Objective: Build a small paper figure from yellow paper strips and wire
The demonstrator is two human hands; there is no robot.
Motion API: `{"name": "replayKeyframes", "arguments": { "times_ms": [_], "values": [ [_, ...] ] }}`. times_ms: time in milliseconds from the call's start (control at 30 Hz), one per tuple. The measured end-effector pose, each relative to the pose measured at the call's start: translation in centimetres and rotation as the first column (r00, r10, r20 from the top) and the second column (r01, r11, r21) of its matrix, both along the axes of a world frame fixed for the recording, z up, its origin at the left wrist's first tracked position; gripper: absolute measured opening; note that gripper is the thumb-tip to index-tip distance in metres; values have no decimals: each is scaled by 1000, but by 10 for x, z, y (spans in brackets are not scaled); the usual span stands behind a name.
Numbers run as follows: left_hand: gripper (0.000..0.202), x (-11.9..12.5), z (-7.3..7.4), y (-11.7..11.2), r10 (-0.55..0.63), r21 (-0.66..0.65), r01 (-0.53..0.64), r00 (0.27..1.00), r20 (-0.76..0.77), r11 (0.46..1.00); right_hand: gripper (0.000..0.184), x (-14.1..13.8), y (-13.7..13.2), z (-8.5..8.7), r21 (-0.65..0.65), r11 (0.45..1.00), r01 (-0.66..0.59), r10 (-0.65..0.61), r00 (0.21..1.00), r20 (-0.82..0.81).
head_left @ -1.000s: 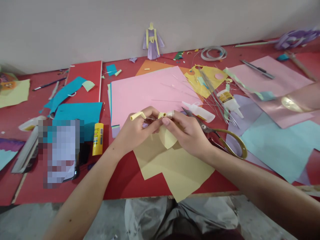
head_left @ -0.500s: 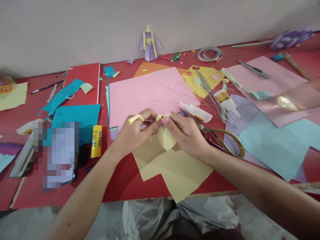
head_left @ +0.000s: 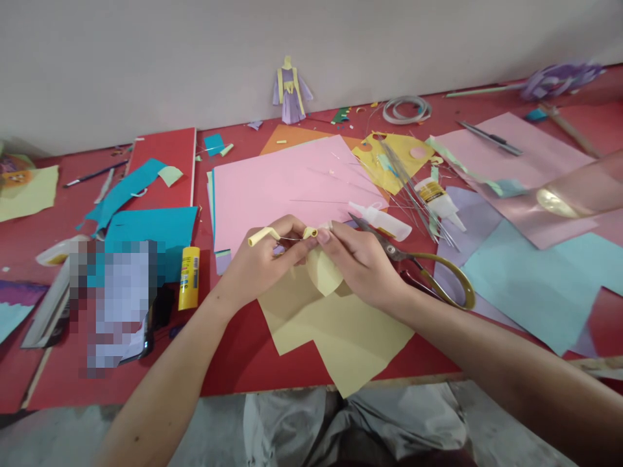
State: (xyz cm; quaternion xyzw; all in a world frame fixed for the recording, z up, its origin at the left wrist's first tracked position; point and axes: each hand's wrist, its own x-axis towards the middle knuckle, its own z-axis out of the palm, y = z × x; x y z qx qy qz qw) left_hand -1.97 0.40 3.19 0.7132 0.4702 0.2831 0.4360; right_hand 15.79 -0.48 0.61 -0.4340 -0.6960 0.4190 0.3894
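Note:
My left hand (head_left: 265,263) and my right hand (head_left: 353,259) meet above the table, fingers pinched together on a small pale-yellow paper piece. A rolled yellow paper tube (head_left: 260,236) lies over the left fingers, with a thin wire running from it toward the fingertips. Between both hands shows the open end of another yellow roll (head_left: 310,232). A rounded yellow paper flap (head_left: 325,271) hangs below my right thumb. My fingers hide part of the work. Beneath lies a cut sheet of pale-yellow paper (head_left: 341,340).
Scissors (head_left: 418,258) and glue bottles (head_left: 382,222) lie right of my hands, near thin wires (head_left: 406,178). Left are a glue stick (head_left: 189,279) and a phone (head_left: 124,301). A purple paper figure (head_left: 292,97) leans on the wall. Another person's forearm (head_left: 596,185) reaches in from the right.
The view has shifted slightly. Both hands keep nearly the same grip, and the yellow flap below them has turned a little.

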Motion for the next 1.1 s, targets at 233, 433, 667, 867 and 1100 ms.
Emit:
{"name": "replayKeyframes", "arguments": {
  "times_ms": [233, 433, 667, 867, 1100],
  "values": [
    [17, 0, 1, 0, 0, 16, 0, 1000, -20, 1000, 39, 0, 0, 0, 20, 1000, 3, -3, 1000, 2],
    [12, -1, 1, 1, -12, 59, 15, 999, -53, 998, 38, 1, 0, 0, 24, 1000, 9, -10, 1000, 18],
    [9, -1, 3, -1, -31, 172, 69, 976, -216, 983, 35, 0, 3, -4, 71, 997, -20, 19, 1000, 12],
    [9, -2, 3, -2, -65, 245, 137, 958, -279, 960, 38, 0, 4, -8, 86, 996, -21, 22, 1000, -8],
    [7, -3, 2, -3, -78, 286, 137, 975, -208, 948, 39, -2, 3, -4, 151, 989, 11, -4, 999, -50]
  ]
}}
